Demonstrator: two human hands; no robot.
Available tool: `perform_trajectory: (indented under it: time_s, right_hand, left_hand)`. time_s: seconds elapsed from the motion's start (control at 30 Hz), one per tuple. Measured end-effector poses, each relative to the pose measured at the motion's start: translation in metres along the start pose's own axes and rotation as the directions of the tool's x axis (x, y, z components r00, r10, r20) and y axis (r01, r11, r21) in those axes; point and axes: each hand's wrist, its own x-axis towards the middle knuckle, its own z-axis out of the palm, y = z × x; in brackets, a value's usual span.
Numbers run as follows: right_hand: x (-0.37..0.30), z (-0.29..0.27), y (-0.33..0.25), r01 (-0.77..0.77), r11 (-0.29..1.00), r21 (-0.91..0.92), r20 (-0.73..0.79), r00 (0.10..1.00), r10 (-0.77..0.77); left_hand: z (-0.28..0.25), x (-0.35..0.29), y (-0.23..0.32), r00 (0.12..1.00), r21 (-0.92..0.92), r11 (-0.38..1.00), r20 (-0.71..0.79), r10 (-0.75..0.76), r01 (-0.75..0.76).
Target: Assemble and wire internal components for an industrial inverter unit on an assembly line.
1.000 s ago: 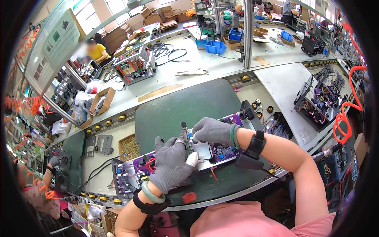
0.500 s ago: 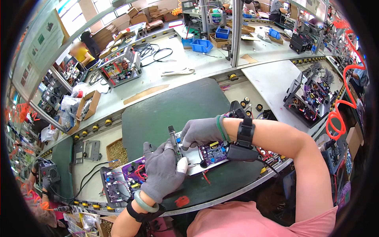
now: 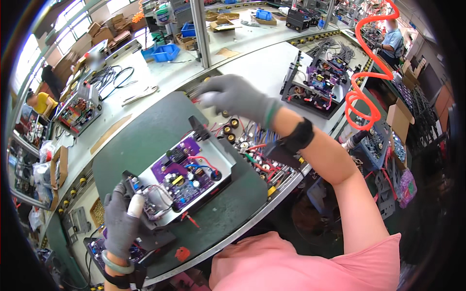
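A light metal chassis (image 3: 227,174) lies tilted on the dark green mat, with a purple circuit board (image 3: 187,178) inside it. Red and blue wires run over the board. At the chassis's left end, my gloved left hand (image 3: 121,218) grips the dark end panel (image 3: 130,182), its pale-wrapped thumb along the near side. My gloved right hand (image 3: 238,97) is in the air beyond the chassis, apart from it; motion smears its fingers. Below that hand, black round knobs (image 3: 228,133) and other loose small parts lie beside the mat. Another purple board (image 3: 99,247) is partly hidden by my left wrist.
The green mat (image 3: 131,140) spans the curved bench. An opened black unit (image 3: 315,80) stands at the right, near a hanging red coiled hose (image 3: 361,97). A blue bin (image 3: 166,52) and black cables lie farther back. Other people work in the distance.
My right hand has left the chassis's end panel and risen over the loose parts. My left hand stays on the panel. The chassis is turned, and the view has swung right.
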Motion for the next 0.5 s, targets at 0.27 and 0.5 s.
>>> perform_trajectory:
  time_s: [0.27,0.5]
  right_hand:
    - [-0.078,-0.019,0.182,-0.332,0.593,-0.734,0.019,0.862,0.506]
    - [-0.048,0.014,0.225,-0.379,0.591,-0.713,-0.125,0.897,0.425]
  left_hand:
    - [0.011,0.025,-0.009,0.997,0.295,0.952,-0.001,-0.082,0.079]
    - [0.015,0.014,-0.008,0.992,0.201,0.978,-0.102,0.077,-0.055]
